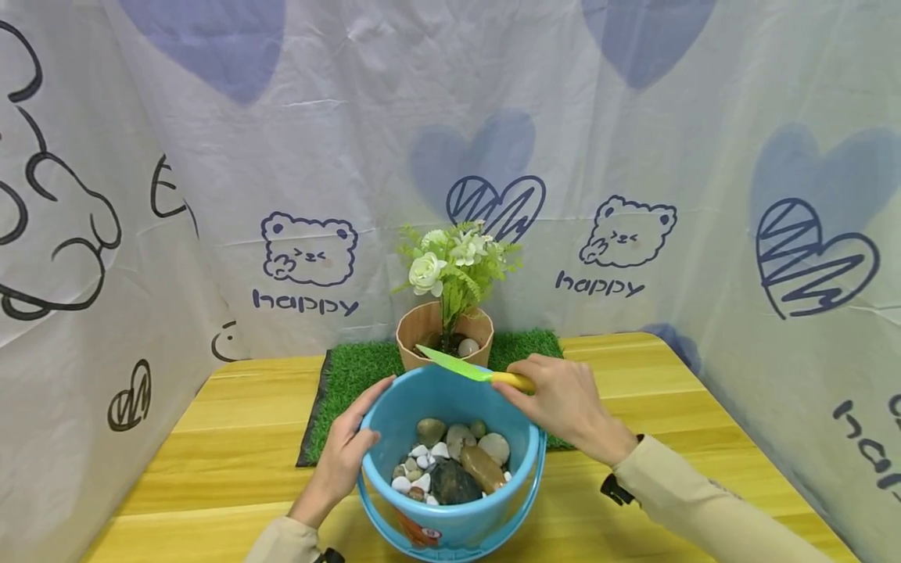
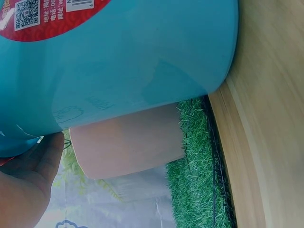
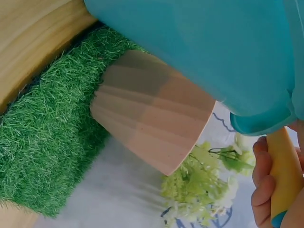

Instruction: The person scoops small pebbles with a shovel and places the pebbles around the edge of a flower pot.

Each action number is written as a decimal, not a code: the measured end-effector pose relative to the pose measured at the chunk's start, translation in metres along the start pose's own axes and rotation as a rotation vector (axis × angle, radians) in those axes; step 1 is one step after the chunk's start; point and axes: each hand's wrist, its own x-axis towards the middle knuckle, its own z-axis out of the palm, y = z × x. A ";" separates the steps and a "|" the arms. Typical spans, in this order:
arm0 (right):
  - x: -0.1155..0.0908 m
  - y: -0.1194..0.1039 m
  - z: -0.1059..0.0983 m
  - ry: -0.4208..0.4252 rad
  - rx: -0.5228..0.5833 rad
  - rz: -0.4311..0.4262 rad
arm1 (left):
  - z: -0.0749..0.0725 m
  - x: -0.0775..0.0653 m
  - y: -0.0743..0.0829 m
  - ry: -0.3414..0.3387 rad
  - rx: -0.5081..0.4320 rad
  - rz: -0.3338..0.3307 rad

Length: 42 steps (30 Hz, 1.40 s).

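A light-blue bucket (image 1: 450, 399) stands on the table, with several grey and brown stones (image 1: 482, 467), a large black stone (image 1: 454, 481) and small white pebbles (image 1: 401, 484) inside. My left hand (image 1: 342, 450) grips its left rim, thumb over the edge. In my right hand (image 1: 563, 397) is a small garden trowel (image 1: 454, 364), held by its yellow handle (image 3: 283, 173). Its green blade points left above the bucket's far rim, overlapping the planter in the head view. Behind the bucket, a beige planter (image 1: 411, 336) holds white flowers (image 1: 426, 273), green leaves and some stones.
Under the planter lies a green artificial-grass mat (image 1: 362, 375), also beneath part of the bucket's far side in the head view. The wooden table (image 1: 239, 446) has yellowish grain. A printed white cloth (image 1: 394, 94) hangs behind and at both sides.
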 end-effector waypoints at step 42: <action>0.035 -0.016 -0.012 -0.478 -0.146 -0.497 | 0.001 0.000 0.001 0.002 0.002 0.010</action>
